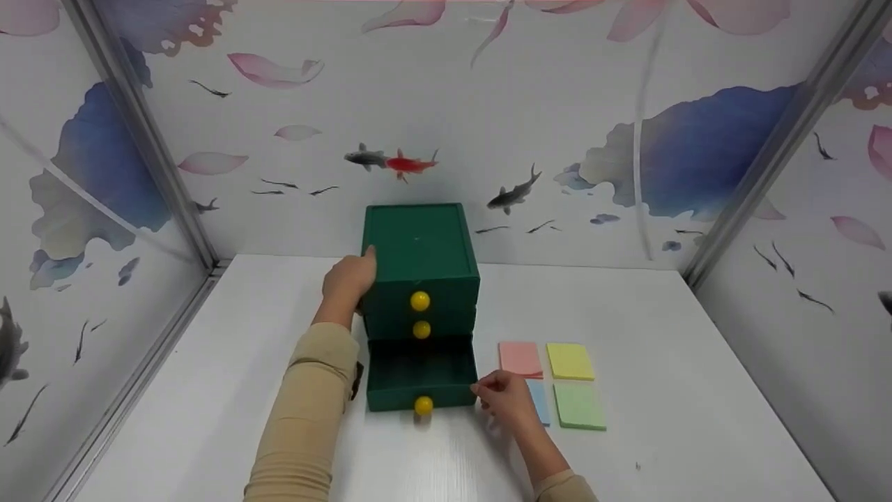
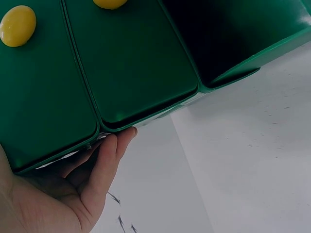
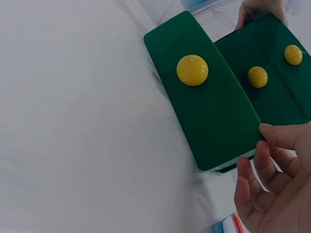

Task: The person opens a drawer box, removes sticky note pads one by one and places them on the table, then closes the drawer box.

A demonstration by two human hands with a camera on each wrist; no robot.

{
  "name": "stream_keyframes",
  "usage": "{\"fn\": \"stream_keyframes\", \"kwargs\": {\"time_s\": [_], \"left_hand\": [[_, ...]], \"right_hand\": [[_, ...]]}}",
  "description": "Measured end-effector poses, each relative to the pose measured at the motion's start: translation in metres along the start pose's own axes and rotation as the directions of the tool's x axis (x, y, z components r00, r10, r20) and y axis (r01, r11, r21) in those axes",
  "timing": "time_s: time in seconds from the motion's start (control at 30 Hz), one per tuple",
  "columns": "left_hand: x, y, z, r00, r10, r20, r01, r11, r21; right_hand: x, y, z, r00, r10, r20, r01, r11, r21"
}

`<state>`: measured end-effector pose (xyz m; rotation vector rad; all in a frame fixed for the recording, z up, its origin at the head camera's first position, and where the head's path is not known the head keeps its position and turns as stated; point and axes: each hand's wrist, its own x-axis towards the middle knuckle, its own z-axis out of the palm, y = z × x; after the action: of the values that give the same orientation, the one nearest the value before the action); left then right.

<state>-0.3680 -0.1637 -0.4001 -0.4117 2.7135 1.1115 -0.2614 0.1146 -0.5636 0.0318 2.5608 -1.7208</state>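
Note:
A green drawer cabinet (image 1: 418,244) with round yellow knobs stands near the back wall. Its bottom drawer (image 1: 424,399) is pulled out, and the inside looks dark and bare; the two drawers above are closed. My left hand (image 1: 350,277) rests on the cabinet's upper left side, thumb along the top edge. In the left wrist view, its fingers (image 2: 111,150) press the side panel beside the closed drawers. My right hand (image 1: 509,399) pinches the pulled-out drawer's right front corner between thumb and index finger, its other fingers loosely bent in the right wrist view.
Right of the cabinet lie a pink sticky-note pad (image 1: 520,358), a yellow pad (image 1: 570,361), a green pad (image 1: 580,406) and a blue pad (image 1: 538,401), partly hidden by my right hand. The white table (image 1: 669,390) meets patterned wall panels at the back and sides.

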Motion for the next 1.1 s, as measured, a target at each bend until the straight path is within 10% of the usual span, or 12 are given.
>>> {"fn": "stream_keyframes", "kwargs": {"time_s": [1.1], "left_hand": [[-0.002,0.001,0.001,1.0,-0.004,-0.021,0.004,1.0,0.006]], "right_hand": [[0.013,-0.002,0.004,0.999,0.012,-0.05,-0.011,1.0,0.017]]}}
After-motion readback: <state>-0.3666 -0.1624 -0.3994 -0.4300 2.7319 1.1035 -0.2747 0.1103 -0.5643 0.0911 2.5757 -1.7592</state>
